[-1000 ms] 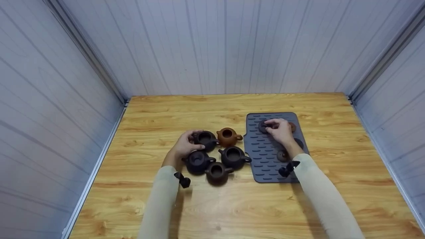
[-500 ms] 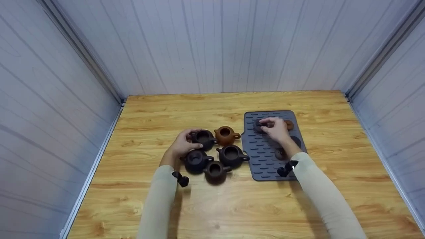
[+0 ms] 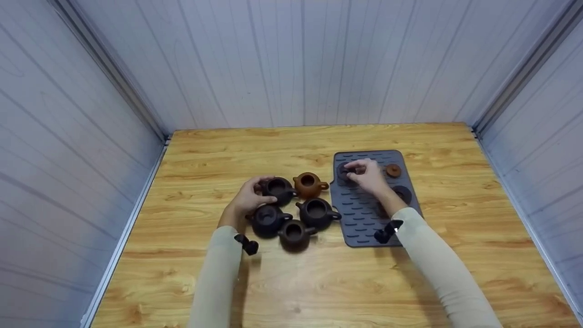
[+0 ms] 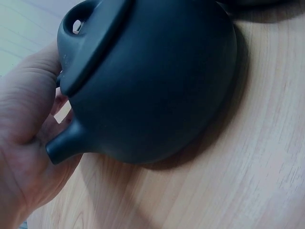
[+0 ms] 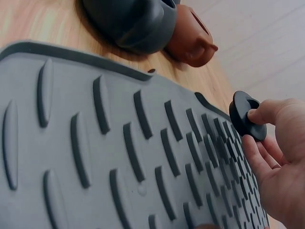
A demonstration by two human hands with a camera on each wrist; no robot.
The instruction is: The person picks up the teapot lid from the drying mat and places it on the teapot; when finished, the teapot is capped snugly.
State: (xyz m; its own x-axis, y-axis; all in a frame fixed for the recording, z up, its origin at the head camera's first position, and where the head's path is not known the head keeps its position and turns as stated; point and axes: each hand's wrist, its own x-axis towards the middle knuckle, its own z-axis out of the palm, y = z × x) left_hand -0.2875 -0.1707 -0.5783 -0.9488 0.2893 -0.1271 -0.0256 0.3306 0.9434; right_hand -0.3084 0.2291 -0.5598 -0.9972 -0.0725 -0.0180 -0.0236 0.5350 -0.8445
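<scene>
Nearest the person, a brown teapot (image 3: pixel 294 239) stands with its handle pointing right. Just beyond, a lidded teapot (image 3: pixel 268 220) aims its spout left. Behind that, the left hand (image 3: pixel 248 197) grips an open dark teapot (image 3: pixel 278 190), thumb and fingers spread round its body; its long axis runs left to right, handle right. Farthest, over the far left corner of the grey mat (image 3: pixel 360 228), the right hand (image 3: pixel 371 180) pinches a round dark lid (image 5: pixel 241 120) between thumb and fingers.

Booth-like workspace: panelled walls (image 3: pixel 282 64) around a wood-grain table (image 3: pixel 337 287)
</scene>
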